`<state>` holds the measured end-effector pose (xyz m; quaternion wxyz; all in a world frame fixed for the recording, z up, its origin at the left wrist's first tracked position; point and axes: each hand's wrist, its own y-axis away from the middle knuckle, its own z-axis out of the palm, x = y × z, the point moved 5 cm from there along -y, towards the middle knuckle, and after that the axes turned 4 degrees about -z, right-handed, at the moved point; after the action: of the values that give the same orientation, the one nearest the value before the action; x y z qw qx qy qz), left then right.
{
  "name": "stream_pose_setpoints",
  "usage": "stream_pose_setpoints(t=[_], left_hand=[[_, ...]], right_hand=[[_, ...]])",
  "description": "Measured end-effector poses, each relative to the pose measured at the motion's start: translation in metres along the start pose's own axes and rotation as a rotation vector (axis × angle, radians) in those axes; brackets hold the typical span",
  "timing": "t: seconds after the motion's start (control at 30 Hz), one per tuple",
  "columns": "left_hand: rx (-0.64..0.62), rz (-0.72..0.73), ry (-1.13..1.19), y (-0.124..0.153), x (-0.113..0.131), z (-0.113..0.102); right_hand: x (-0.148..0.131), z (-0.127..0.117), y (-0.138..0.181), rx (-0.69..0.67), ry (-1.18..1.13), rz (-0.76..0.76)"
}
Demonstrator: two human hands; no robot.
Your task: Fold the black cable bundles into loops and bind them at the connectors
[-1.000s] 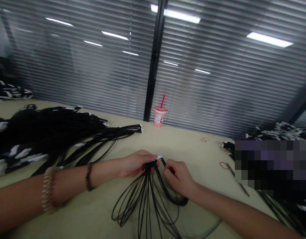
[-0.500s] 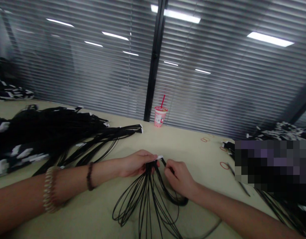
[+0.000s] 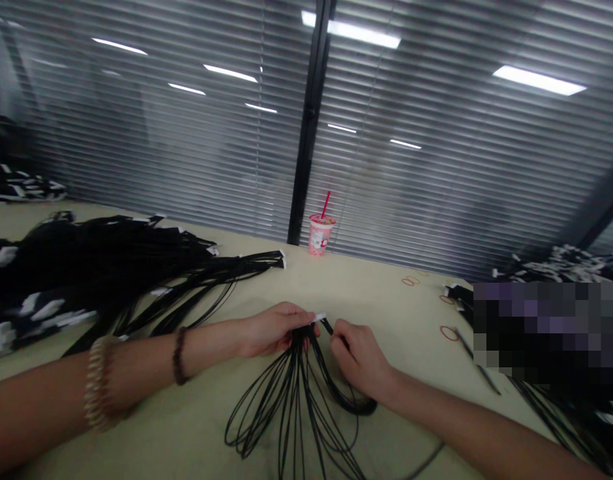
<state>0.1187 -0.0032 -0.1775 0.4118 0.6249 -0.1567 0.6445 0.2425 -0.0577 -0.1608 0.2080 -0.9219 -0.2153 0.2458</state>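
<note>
In the middle of the table my left hand [image 3: 276, 328] pinches a white connector [image 3: 318, 318] between thumb and fingers. From it a wire harness [image 3: 291, 407] of thin black wires fans out downward in loops. My right hand [image 3: 359, 355] is closed just to the right, its fingers curled by a thicker black bundle [image 3: 359, 404] that bends from the connector down past the hand. The right fingertips face away, so the exact grip there is partly hidden.
A large heap of black wire harnesses [image 3: 101, 267] with white connectors lies left. A pink cup with a red straw [image 3: 320, 235] stands by the blinds. Rubber bands [image 3: 449, 333] and a thin dark tube [image 3: 479, 363] lie right, near more harnesses [image 3: 561, 267] and a pixelated patch.
</note>
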Motion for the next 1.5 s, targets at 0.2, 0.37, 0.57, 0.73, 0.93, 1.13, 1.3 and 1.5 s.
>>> stream_pose_setpoints(t=[0.2, 0.37, 0.57, 0.73, 0.93, 1.13, 1.3, 1.5], left_hand=[[-0.007, 0.006, -0.02, 0.0, -0.001, -0.001], [-0.011, 0.03, -0.12, -0.001, -0.002, 0.0], [0.0, 0.034, -0.27, 0.0, -0.001, 0.002], [-0.009, 0.033, -0.296, 0.001, 0.0, 0.003], [-0.004, 0.042, -0.19, -0.002, -0.002, 0.0], [-0.015, 0.046, -0.124, -0.001, -0.002, 0.001], [-0.049, 0.037, -0.077, 0.0, -0.002, 0.001], [0.003, 0.065, -0.018, 0.0, 0.0, -0.001]], right_hand=[[-0.001, 0.001, -0.001, -0.017, -0.009, -0.009], [-0.002, 0.005, -0.001, -0.075, 0.013, -0.026], [-0.005, 0.007, 0.001, -0.092, 0.004, -0.059], [-0.005, 0.005, 0.001, -0.048, 0.04, -0.066], [-0.001, 0.005, -0.001, -0.017, 0.012, -0.026], [0.017, 0.002, -0.001, -0.081, 0.114, -0.08], [0.026, -0.015, -0.002, -0.15, 0.373, -0.511], [0.008, -0.033, -0.004, -0.121, 0.135, -0.412]])
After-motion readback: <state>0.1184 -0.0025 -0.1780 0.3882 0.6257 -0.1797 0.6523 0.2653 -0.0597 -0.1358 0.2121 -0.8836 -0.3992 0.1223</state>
